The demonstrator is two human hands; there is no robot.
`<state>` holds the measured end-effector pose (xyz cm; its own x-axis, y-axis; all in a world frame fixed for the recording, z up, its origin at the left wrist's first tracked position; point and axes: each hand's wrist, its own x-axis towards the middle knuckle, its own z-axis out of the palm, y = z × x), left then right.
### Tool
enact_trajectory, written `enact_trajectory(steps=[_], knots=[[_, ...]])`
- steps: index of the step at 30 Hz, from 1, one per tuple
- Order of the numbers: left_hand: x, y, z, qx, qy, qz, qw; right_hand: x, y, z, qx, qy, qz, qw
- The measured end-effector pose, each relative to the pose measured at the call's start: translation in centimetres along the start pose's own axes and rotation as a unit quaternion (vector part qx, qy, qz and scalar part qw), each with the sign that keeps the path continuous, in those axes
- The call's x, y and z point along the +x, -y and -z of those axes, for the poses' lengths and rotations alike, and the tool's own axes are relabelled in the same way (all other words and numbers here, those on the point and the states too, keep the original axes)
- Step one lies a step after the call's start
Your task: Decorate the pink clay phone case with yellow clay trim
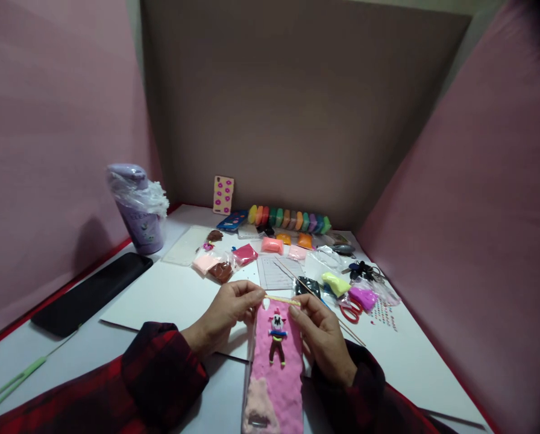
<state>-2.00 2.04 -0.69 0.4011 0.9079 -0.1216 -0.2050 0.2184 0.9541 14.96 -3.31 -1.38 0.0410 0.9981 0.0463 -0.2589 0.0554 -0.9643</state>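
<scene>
A phone case [263,355] covered in pink clay, with a pale peach patch low on its left, lies before me at the bottom centre. On it is a small clay figure [277,337] with a white face, blue and brown body. Across the case's far edge stretches a thin yellow clay strip [281,299]. My left hand [231,310] pinches the strip's left end between thumb and finger. At the other end, my right hand [322,334] has closed fingers on the strip, its thumb by the case's edge. A white drop shape [266,303] sits near the left corner.
Bagged clay packs, including a yellow one [335,283], are scattered beyond my hands. Red scissors [351,310], long sticks [304,283] and keys [364,271] lie right. A purple bottle [138,217], black pouch [93,292] and green tool [23,377] are left. Pink walls flank the table.
</scene>
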Motion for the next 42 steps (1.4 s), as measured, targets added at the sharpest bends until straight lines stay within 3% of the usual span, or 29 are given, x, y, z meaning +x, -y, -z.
enact_trajectory(steps=[7,11,27,42], knots=[[-0.3,-0.6,-0.3,-0.048,-0.012,0.017,0.999,0.5,-0.8,0.6,0.055,0.036,-0.056,0.996],[-0.3,-0.7,-0.3,-0.056,-0.015,0.021,0.998,0.7,-1.2,1.0,0.071,0.062,-0.051,0.994],[-0.3,-0.8,-0.2,-0.031,-0.010,0.004,0.999,0.5,-0.3,0.7,0.102,0.001,-0.069,0.992],[-0.4,-0.9,-0.5,-0.011,-0.033,0.002,0.999,0.5,-0.4,0.7,0.085,0.000,-0.068,0.994]])
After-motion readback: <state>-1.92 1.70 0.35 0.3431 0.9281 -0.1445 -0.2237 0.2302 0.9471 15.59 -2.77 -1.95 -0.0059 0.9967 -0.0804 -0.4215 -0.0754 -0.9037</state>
